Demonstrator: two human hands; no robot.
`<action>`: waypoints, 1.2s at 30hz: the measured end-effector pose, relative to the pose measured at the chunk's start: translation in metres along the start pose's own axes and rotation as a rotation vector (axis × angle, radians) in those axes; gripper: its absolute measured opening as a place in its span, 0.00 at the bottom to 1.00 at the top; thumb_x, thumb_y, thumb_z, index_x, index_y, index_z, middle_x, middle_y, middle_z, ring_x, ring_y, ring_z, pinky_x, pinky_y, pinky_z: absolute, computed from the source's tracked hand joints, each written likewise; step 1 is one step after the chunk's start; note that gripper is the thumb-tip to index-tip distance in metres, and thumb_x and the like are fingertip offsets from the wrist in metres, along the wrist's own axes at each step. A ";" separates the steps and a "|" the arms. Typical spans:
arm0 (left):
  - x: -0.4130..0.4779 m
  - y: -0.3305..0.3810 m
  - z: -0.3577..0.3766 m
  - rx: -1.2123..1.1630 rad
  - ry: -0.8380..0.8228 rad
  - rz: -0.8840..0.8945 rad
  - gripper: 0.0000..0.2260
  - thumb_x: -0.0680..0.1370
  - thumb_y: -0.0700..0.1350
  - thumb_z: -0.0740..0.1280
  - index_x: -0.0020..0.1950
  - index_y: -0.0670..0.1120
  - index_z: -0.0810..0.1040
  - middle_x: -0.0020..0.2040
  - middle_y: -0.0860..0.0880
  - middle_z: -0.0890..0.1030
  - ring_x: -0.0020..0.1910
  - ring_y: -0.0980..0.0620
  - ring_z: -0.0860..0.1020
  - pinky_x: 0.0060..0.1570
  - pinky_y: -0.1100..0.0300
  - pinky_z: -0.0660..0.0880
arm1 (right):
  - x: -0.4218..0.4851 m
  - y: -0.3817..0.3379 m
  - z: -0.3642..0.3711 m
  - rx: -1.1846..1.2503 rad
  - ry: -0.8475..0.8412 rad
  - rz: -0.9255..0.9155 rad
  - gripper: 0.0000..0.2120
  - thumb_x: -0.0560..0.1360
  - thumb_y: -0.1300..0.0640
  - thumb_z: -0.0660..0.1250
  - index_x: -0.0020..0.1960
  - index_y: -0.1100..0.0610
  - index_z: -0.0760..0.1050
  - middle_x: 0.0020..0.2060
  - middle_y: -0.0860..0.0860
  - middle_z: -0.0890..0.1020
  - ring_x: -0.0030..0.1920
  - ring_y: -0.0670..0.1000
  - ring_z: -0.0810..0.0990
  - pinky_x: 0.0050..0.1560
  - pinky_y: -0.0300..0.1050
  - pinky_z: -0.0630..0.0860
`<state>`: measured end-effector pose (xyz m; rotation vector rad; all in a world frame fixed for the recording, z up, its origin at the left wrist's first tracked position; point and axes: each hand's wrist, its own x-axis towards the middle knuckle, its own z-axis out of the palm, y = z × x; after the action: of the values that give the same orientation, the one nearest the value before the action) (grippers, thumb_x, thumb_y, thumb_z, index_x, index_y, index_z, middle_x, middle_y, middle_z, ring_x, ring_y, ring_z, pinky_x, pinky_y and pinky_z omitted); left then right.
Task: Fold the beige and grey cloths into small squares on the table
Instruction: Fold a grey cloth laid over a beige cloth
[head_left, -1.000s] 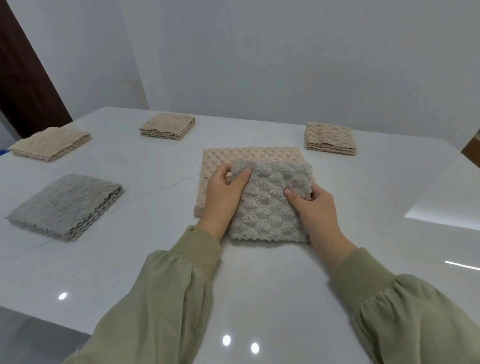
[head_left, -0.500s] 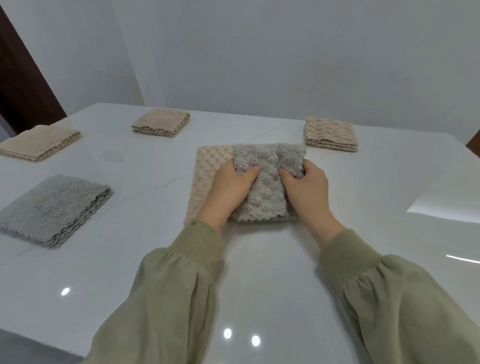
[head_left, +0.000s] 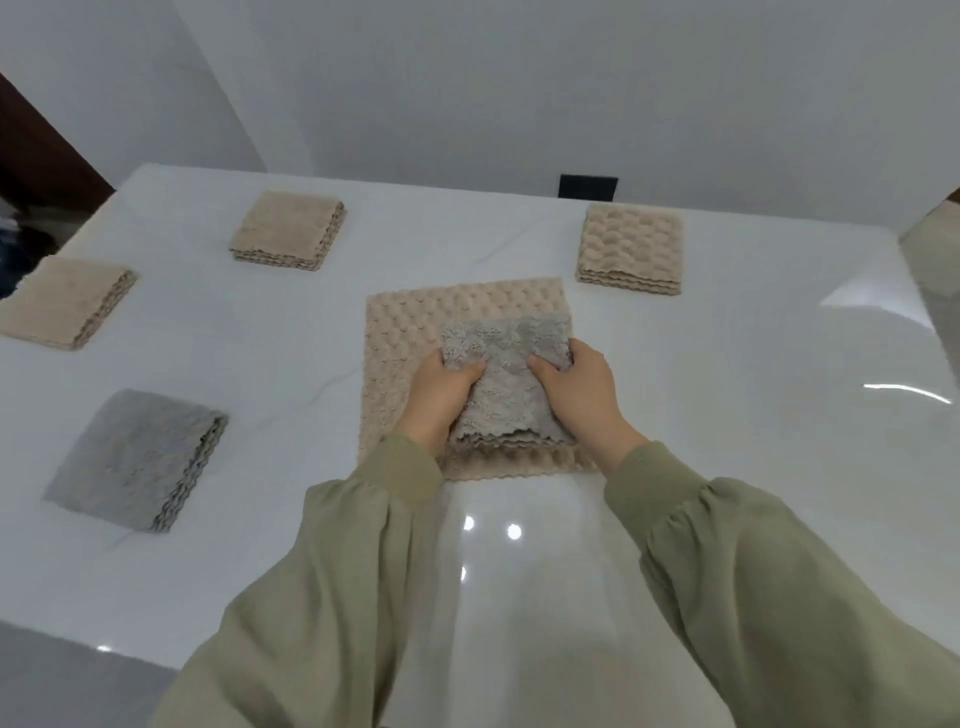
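While atop beige cloth (head_left: 415, 332), grey cloth (head_left: 506, 387) between hands (head_left: 441, 397) (head_left: 584, 397)

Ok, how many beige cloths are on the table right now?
4. The left-edge beige square, the far-left beige square, the far-right beige square, all folded, and the larger beige cloth spread in the middle under the grey cloth. More may lie out of view.

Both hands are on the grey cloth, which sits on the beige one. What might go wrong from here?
1. The grey cloth looks bunched between the left hand and right hand; its layers may slip and the square come out uneven.
2. It lies on the flat beige cloth; sliding it could drag and wrinkle that one.
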<state>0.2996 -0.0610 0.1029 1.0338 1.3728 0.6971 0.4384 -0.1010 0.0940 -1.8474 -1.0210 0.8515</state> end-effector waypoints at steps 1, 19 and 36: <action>-0.006 0.007 0.001 -0.055 -0.032 -0.061 0.16 0.76 0.40 0.68 0.63 0.44 0.73 0.57 0.44 0.81 0.51 0.48 0.82 0.48 0.55 0.80 | -0.004 -0.007 -0.009 0.032 -0.018 0.046 0.13 0.76 0.53 0.67 0.57 0.59 0.75 0.48 0.47 0.80 0.46 0.46 0.78 0.44 0.34 0.74; -0.029 0.012 0.241 0.312 -0.256 -0.199 0.04 0.75 0.40 0.69 0.49 0.44 0.76 0.45 0.45 0.80 0.42 0.49 0.80 0.45 0.55 0.80 | 0.006 0.101 -0.257 -0.035 0.101 0.327 0.20 0.76 0.60 0.66 0.30 0.52 0.60 0.26 0.46 0.65 0.27 0.45 0.63 0.23 0.31 0.60; -0.055 -0.020 0.361 0.703 -0.212 0.049 0.09 0.78 0.42 0.65 0.56 0.41 0.74 0.47 0.48 0.77 0.47 0.47 0.75 0.45 0.59 0.70 | 0.011 0.181 -0.345 -0.082 0.024 0.368 0.19 0.78 0.57 0.64 0.66 0.59 0.64 0.45 0.49 0.75 0.40 0.49 0.74 0.32 0.37 0.67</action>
<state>0.6433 -0.1833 0.0733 1.6429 1.4351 0.1109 0.7910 -0.2664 0.0748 -2.1489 -0.7190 1.0085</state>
